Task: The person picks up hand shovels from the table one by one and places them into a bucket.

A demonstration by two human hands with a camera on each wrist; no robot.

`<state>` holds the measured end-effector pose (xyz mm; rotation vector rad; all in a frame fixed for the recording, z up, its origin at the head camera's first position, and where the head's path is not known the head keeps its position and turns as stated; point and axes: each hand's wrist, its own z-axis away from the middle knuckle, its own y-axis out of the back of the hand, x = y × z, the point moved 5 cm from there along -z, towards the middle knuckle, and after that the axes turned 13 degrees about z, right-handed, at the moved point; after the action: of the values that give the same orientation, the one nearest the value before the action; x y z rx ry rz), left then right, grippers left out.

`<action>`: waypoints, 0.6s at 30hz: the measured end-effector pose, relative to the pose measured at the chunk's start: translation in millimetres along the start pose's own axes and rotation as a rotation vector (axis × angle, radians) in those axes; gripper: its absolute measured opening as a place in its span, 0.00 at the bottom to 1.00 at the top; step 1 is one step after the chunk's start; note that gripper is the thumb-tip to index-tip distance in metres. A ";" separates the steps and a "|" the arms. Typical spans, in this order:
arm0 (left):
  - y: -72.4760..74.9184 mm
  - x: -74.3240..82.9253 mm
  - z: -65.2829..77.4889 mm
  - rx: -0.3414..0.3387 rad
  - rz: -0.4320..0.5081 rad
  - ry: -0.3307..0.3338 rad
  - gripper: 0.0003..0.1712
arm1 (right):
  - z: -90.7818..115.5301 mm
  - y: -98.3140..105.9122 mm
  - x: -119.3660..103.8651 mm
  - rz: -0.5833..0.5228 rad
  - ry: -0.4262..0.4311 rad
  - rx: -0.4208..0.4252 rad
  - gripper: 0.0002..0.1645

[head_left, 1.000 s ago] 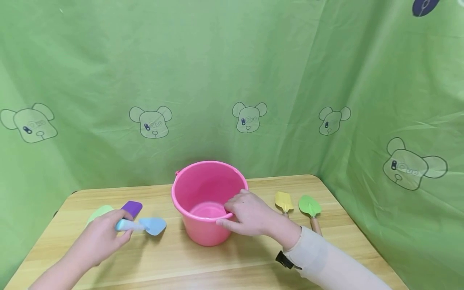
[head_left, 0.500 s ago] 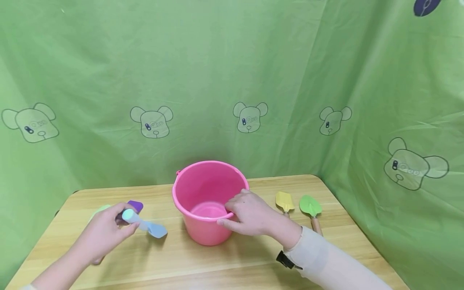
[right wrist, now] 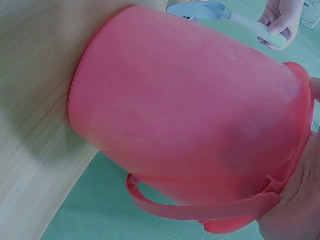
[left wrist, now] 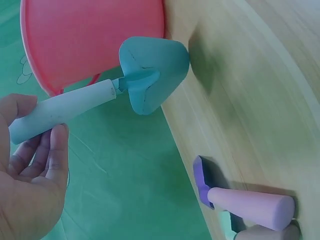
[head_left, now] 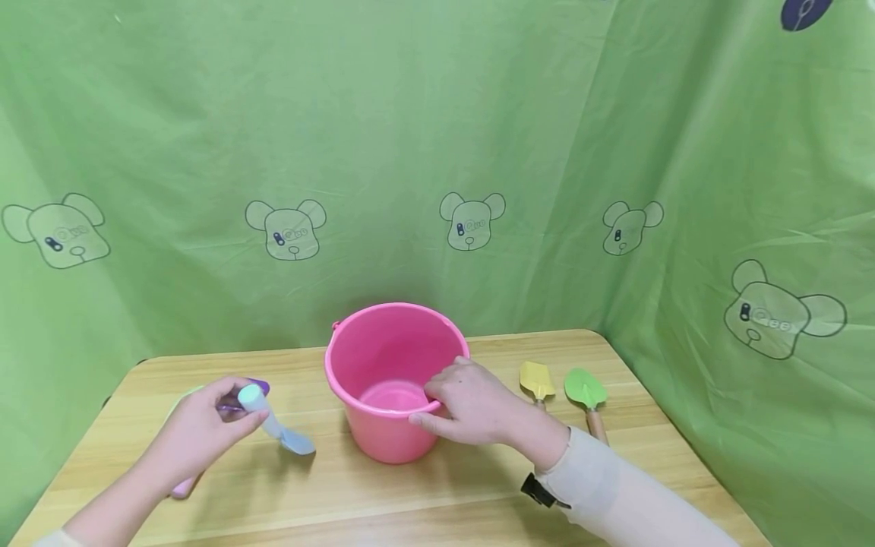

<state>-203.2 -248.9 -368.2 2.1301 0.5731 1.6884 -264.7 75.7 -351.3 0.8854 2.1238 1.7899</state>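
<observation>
Between thumb and fingers, my left hand [head_left: 201, 425] pinches the upper end of a blue toy shovel [left wrist: 155, 70]. In the head view its pale handle [head_left: 268, 419] tilts up and the blade points down, low over the table left of the bucket. The pink bucket [head_left: 393, 437] stands upright mid-table with no tool visible inside. My right hand [head_left: 475, 403] grips the bucket's near right rim, thumb outside and fingers over the inside. In the right wrist view the bucket's handle [right wrist: 200, 209] hangs down along its side.
Purple [left wrist: 250, 204] and pale green [left wrist: 228, 224] shovels lie on the table at the left, partly behind my left hand in the head view. Yellow [head_left: 536, 380] and green [head_left: 585, 389] shovels lie to the bucket's right. Green cloth [head_left: 383, 152] hangs behind the table [head_left: 328, 501].
My left hand has shifted slightly right and raised the handle end, so the blue shovel has gone from nearly level to steep, blade down. My right hand and the bucket stay put.
</observation>
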 end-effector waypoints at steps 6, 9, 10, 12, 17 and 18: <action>-2.4 0.9 -3.4 0.003 0.022 0.002 0.24 | 0.0 0.0 -0.2 -0.003 -0.002 0.003 0.28; -4.5 0.6 -5.8 0.000 0.041 0.001 0.24 | 0.2 -0.2 -0.6 -0.002 -0.002 0.006 0.28; -5.2 0.5 -6.6 -0.001 0.049 0.000 0.23 | 0.4 -0.3 -0.6 -0.002 -0.001 0.007 0.28; -6.5 0.2 -7.9 -0.002 0.059 -0.002 0.23 | 0.8 -0.6 -0.9 -0.002 -0.001 0.006 0.28; -7.8 -0.4 -10.2 0.003 0.064 0.000 0.24 | 1.2 -0.1 -1.3 0.001 0.003 0.005 0.28; -7.7 -0.4 -10.6 0.003 0.063 0.001 0.24 | 1.2 0.1 -1.4 0.001 0.003 0.004 0.28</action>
<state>-214.3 -242.2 -370.2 2.1711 0.5138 1.7231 -263.0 75.9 -351.7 0.8848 2.1305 1.7892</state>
